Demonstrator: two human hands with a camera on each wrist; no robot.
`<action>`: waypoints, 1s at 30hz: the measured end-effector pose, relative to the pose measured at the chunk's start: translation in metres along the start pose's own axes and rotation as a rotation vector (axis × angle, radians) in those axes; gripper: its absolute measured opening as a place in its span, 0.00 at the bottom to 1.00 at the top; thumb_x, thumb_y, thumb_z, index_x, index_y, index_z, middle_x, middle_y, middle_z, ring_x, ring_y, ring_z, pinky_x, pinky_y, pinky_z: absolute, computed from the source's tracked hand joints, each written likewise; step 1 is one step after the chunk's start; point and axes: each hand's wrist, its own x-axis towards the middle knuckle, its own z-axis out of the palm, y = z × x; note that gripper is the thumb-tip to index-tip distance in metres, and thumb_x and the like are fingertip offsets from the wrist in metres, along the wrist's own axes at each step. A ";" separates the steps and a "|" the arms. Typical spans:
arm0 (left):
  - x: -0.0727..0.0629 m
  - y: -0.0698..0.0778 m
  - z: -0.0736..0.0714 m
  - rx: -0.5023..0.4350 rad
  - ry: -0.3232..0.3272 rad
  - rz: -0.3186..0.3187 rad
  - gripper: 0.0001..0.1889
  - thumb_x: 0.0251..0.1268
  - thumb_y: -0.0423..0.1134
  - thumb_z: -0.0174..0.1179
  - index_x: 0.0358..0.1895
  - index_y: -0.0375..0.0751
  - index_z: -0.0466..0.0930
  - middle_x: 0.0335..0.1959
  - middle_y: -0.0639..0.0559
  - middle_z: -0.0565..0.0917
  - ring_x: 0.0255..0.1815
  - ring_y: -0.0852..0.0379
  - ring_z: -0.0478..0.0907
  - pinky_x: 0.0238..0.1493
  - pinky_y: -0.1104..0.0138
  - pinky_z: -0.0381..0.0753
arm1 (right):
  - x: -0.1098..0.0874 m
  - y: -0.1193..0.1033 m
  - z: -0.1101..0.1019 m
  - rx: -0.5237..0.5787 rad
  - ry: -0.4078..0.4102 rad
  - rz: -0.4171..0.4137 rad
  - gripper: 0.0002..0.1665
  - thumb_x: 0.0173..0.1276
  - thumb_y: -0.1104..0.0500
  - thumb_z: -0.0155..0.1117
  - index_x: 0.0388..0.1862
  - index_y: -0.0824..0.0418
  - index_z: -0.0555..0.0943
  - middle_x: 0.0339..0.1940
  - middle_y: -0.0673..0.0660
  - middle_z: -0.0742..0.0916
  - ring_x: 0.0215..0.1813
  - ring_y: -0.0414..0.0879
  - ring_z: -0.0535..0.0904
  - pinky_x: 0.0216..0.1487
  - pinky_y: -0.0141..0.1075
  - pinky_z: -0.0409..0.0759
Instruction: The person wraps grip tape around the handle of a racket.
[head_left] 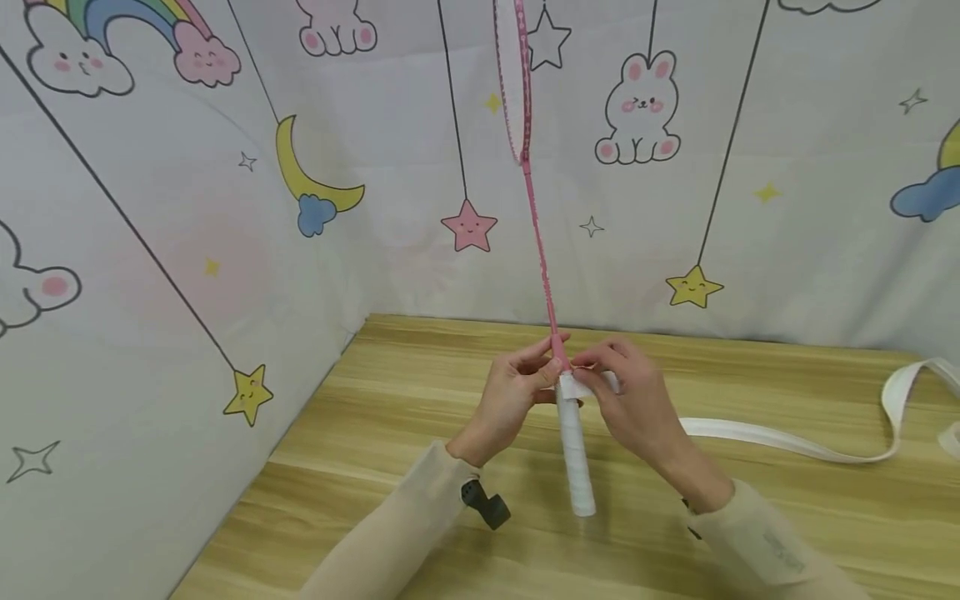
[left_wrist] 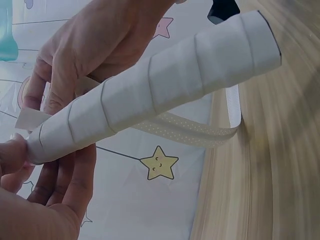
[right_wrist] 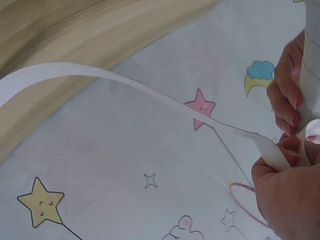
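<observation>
A racket with a pink shaft [head_left: 541, 250] is held upright, its handle [head_left: 577, 467] wrapped in overlapping turns of white grip tape. My left hand [head_left: 504, 408] holds it where the pink cone meets the handle, thumb on the near side and fingers behind. With thumb and fingertips, my right hand [head_left: 633, 400] pinches the white grip tape [head_left: 579, 387] at the handle's top. In the left wrist view the spiral seams of the wrapped handle [left_wrist: 150, 87] show clearly. A dotted loose length of the tape [right_wrist: 135, 82] trails from the right hand in the right wrist view.
The tape's loose length [head_left: 787, 440] curls across the wooden table [head_left: 360, 500] to the right edge. Behind it hangs a white cloth [head_left: 420, 275] printed with stars, moons and rabbits. A similar cloth wall stands on the left. Black wrist straps [head_left: 486, 504] show at the sleeves.
</observation>
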 end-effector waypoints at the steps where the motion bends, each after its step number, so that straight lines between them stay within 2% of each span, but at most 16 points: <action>1: 0.000 0.000 0.000 0.000 0.003 0.001 0.23 0.85 0.29 0.54 0.78 0.35 0.76 0.46 0.51 0.88 0.42 0.64 0.88 0.44 0.70 0.91 | -0.001 0.000 0.002 -0.035 0.004 -0.029 0.10 0.66 0.77 0.74 0.43 0.68 0.88 0.39 0.59 0.88 0.39 0.47 0.86 0.41 0.35 0.87; 3: 0.001 0.000 0.001 -0.007 0.003 0.002 0.23 0.85 0.29 0.54 0.78 0.35 0.75 0.46 0.52 0.88 0.42 0.64 0.88 0.43 0.69 0.92 | -0.002 0.000 0.005 -0.064 -0.012 -0.051 0.09 0.69 0.77 0.72 0.44 0.68 0.87 0.40 0.59 0.88 0.37 0.47 0.86 0.39 0.36 0.87; 6: 0.001 -0.001 0.001 -0.011 0.001 -0.001 0.23 0.84 0.29 0.55 0.77 0.35 0.76 0.45 0.54 0.89 0.42 0.64 0.88 0.42 0.69 0.91 | -0.003 0.000 0.005 -0.047 -0.073 -0.013 0.06 0.74 0.70 0.71 0.47 0.66 0.86 0.42 0.59 0.89 0.41 0.48 0.86 0.42 0.42 0.88; 10: 0.001 -0.002 -0.001 0.027 -0.004 -0.006 0.24 0.84 0.30 0.57 0.78 0.37 0.76 0.53 0.37 0.89 0.44 0.64 0.87 0.42 0.69 0.91 | -0.003 -0.001 0.000 -0.014 -0.156 0.084 0.11 0.74 0.62 0.75 0.51 0.63 0.85 0.45 0.56 0.90 0.47 0.50 0.87 0.50 0.48 0.88; 13: 0.000 -0.001 -0.002 0.049 -0.005 -0.013 0.24 0.84 0.30 0.57 0.78 0.38 0.76 0.60 0.29 0.85 0.44 0.64 0.87 0.43 0.69 0.91 | -0.001 -0.003 -0.005 0.024 -0.222 0.203 0.13 0.72 0.58 0.78 0.48 0.62 0.84 0.39 0.55 0.88 0.39 0.48 0.83 0.41 0.40 0.84; 16: -0.002 0.000 -0.003 0.059 -0.020 -0.015 0.24 0.84 0.30 0.57 0.78 0.38 0.76 0.60 0.27 0.84 0.43 0.65 0.87 0.43 0.70 0.91 | 0.002 -0.005 -0.011 0.073 -0.279 0.343 0.15 0.72 0.56 0.79 0.43 0.61 0.81 0.32 0.55 0.84 0.32 0.46 0.75 0.31 0.33 0.75; 19: -0.003 0.002 -0.006 0.084 -0.056 -0.020 0.25 0.85 0.31 0.56 0.80 0.38 0.73 0.66 0.26 0.82 0.45 0.66 0.86 0.45 0.70 0.91 | 0.004 -0.007 -0.013 0.111 -0.297 0.421 0.15 0.72 0.54 0.79 0.40 0.61 0.81 0.29 0.56 0.82 0.30 0.46 0.73 0.29 0.33 0.73; 23: -0.004 0.003 -0.010 0.136 -0.135 -0.012 0.31 0.81 0.28 0.61 0.83 0.42 0.69 0.69 0.26 0.81 0.51 0.65 0.86 0.53 0.66 0.92 | 0.003 -0.009 -0.016 0.149 -0.287 0.454 0.12 0.73 0.55 0.78 0.40 0.61 0.83 0.32 0.56 0.84 0.32 0.47 0.74 0.30 0.34 0.74; 25: -0.004 0.002 -0.012 0.166 -0.167 0.001 0.35 0.77 0.26 0.64 0.84 0.43 0.67 0.66 0.25 0.81 0.53 0.65 0.86 0.56 0.63 0.91 | 0.003 -0.010 -0.017 0.173 -0.280 0.463 0.11 0.73 0.56 0.77 0.39 0.61 0.83 0.33 0.57 0.85 0.33 0.47 0.74 0.32 0.34 0.74; 30: -0.004 0.002 -0.014 0.203 -0.162 0.029 0.38 0.73 0.24 0.67 0.84 0.43 0.68 0.64 0.25 0.82 0.53 0.65 0.86 0.56 0.64 0.91 | 0.004 -0.012 -0.021 0.249 -0.297 0.479 0.09 0.76 0.58 0.74 0.41 0.63 0.84 0.36 0.57 0.85 0.36 0.46 0.77 0.36 0.33 0.78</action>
